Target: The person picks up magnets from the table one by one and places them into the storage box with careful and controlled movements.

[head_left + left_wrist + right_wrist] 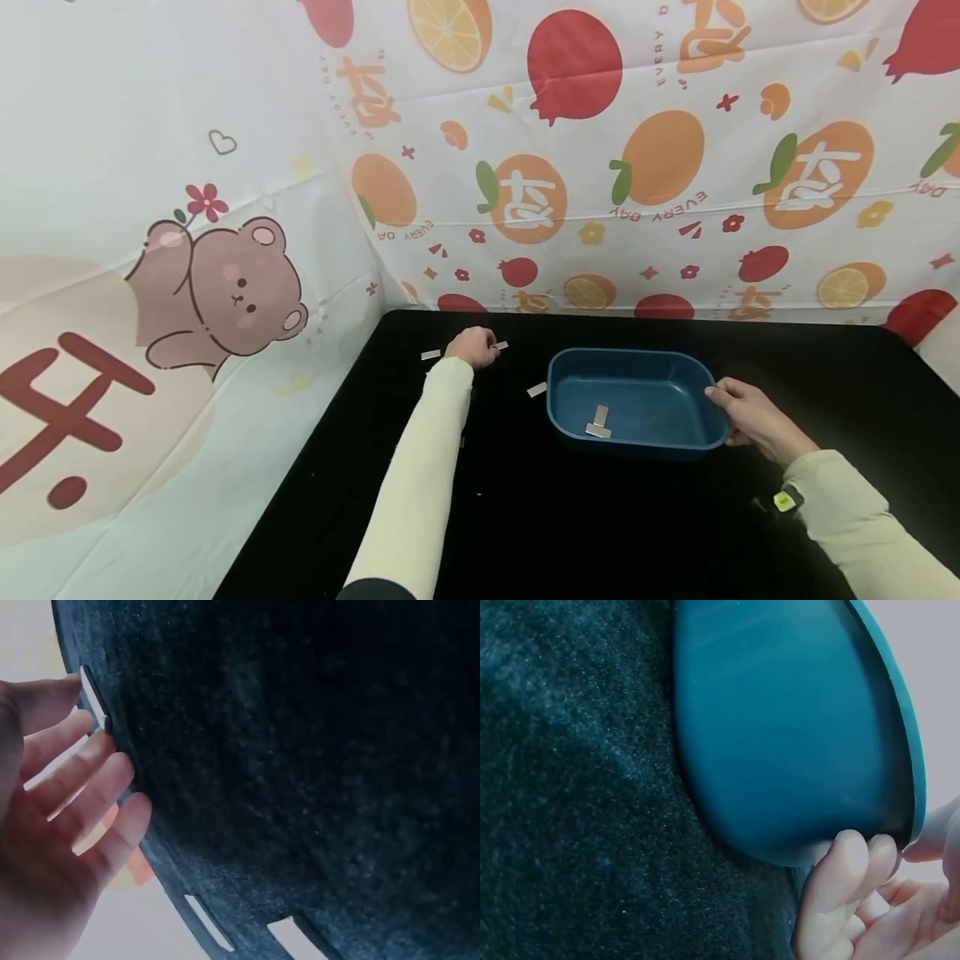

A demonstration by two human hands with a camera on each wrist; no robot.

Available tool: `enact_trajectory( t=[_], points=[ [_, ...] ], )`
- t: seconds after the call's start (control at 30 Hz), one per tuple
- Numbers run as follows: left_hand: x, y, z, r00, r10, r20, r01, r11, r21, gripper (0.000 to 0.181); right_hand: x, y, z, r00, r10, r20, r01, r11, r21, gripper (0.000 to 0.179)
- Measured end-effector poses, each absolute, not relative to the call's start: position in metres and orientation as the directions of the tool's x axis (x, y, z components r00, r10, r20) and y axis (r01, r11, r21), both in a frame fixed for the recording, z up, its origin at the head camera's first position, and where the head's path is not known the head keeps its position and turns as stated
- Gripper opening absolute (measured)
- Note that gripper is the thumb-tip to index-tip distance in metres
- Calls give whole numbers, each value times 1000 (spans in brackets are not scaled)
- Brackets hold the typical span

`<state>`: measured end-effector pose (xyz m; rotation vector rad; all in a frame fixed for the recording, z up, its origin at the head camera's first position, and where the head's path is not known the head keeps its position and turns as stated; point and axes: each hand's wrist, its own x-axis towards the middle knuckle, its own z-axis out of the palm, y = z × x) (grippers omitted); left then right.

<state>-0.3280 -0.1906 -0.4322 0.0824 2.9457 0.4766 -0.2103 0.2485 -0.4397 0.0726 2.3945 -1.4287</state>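
My left hand point(471, 346) is at the far left part of the black table, thumb and index finger at the ends of a small flat silver rectangular piece point(94, 699), which they pinch. The other fingers are loosely bent beside it. At the table's right, my right hand point(753, 414) grips the rim of a blue plastic basin point(630, 354), thumb above and fingers point(840, 874) against the outside wall. Inside the basin lie two silver pieces point(598, 431), one overlapping the other. Another piece point(536, 389) lies just outside its left wall, and one more point(431, 354) is left of my left hand.
The black cloth-covered table point(517, 517) ends at a printed curtain point(465, 275) behind and at the left. My left sleeve point(420, 467) crosses the table's left part and covers some of it. A small yellow-green tag point(783, 501) is at my right cuff.
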Motion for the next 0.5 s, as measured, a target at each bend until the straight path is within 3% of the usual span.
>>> enact_trajectory(
  t=[0.5],
  points=[
    [-341,-184,-446,-994,-74,-78,-95,947,307,16,-213,250,-439,-935,-137,-327,225,484,-846,33]
  ],
)
